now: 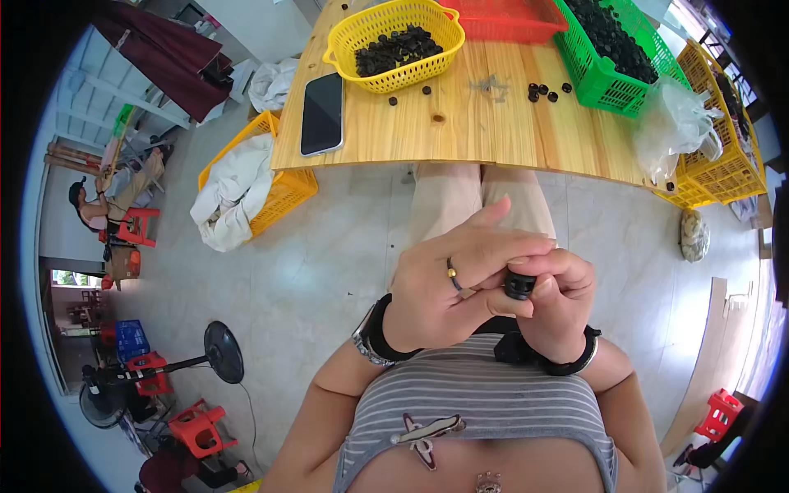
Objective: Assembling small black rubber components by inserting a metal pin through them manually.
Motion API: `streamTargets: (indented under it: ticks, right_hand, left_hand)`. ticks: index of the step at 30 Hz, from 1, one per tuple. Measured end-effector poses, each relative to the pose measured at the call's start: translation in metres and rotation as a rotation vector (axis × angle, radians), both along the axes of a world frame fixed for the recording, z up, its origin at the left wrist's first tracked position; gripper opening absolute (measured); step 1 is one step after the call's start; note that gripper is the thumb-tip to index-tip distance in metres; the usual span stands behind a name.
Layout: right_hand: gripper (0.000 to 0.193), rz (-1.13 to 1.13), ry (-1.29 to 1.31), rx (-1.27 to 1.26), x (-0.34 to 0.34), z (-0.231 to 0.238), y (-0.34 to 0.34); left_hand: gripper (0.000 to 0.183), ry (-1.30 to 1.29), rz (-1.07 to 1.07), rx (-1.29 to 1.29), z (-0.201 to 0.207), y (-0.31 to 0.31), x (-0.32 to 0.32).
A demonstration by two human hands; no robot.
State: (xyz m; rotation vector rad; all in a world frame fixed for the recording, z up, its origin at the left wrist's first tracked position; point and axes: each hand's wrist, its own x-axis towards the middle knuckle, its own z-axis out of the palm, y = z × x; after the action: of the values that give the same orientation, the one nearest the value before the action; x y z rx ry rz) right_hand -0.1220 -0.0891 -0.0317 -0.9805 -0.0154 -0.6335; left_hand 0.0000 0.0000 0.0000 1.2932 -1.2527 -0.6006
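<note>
Blk pc (519,287) btwn both hands (436,287).

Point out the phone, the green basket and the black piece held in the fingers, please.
Phone (322,115): head view, middle of its dark screen.
Green basket (602,89): head view, its near wall.
Held black piece (519,287): head view, its exposed side.

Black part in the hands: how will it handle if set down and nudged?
The black part would probably roll on its side, given its round, short-cylinder shape. It seems stiff: no dent shows where the left hand and right hand meet it. Likely light, judging by its small size.
</note>
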Motion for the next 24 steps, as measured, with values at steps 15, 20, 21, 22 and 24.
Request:
streamTargets:
  ticks: [15, 20, 21, 22, 24]
  right_hand:
    - [0.021, 0.024, 0.167, 0.024, 0.033, -0.014, -0.033]
    - [0.019, -0.184, 0.382, -0.219, 0.043, -0.010, -0.091]
    - [0.020, -0.291, 0.425, -0.314, 0.046, -0.010, -0.111]
    - [0.021, -0.446, 0.449, -0.381, 0.050, -0.002, -0.132]
    - [0.023, -0.680, 0.486, -0.529, 0.056, 0.016, -0.174]
  left_hand:
    - [0.043, 0.161, -0.103, -0.042, -0.039, -0.033, 0.048]
    - [0.034, 0.244, 0.105, 0.127, -0.053, -0.040, 0.058]
    - [0.031, 0.291, 0.150, 0.143, -0.058, -0.041, 0.063]
    - [0.027, 0.432, 0.219, 0.156, -0.060, -0.041, 0.068]
    - [0.026, 0.206, 0.416, 0.189, -0.066, -0.038, 0.091]
